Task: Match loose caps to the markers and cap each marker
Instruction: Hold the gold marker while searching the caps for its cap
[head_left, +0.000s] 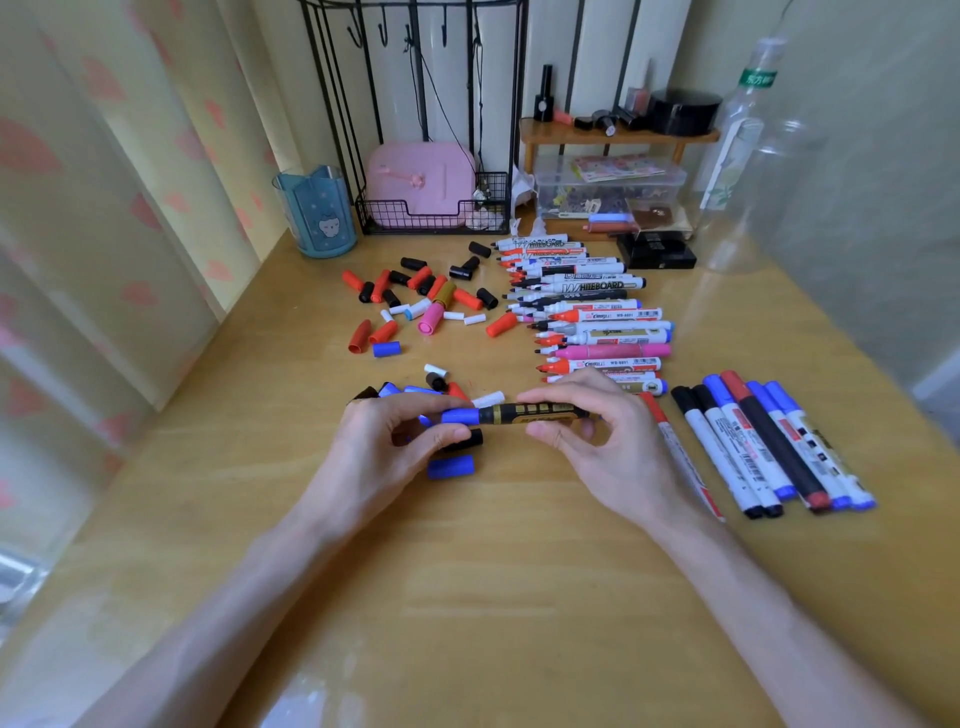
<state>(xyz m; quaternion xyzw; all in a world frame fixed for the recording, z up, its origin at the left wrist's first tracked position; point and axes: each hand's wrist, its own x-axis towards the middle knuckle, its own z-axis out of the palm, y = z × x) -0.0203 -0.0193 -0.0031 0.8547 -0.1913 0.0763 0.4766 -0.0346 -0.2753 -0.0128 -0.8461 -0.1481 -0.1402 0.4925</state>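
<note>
Soft, even daylight over a table (467, 571), wide-angle view.
The curtain (78, 208) on the left glows with light. Pale glare streaks the table's near edge. Markers (597, 317) at centre look sharp; corners bend and blur, smearing the bottle (743, 119) at right.

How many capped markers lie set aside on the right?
7: a red one partly behind the right hand, then six in a row: two black, blue, red, two blue. Hand may hide more.

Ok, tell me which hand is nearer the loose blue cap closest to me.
Left. The left hand, pinching the marker, is just beyond the loose blue cap, thumb close above it. The right hand grips the marker too, farther to the cap's right.
</note>
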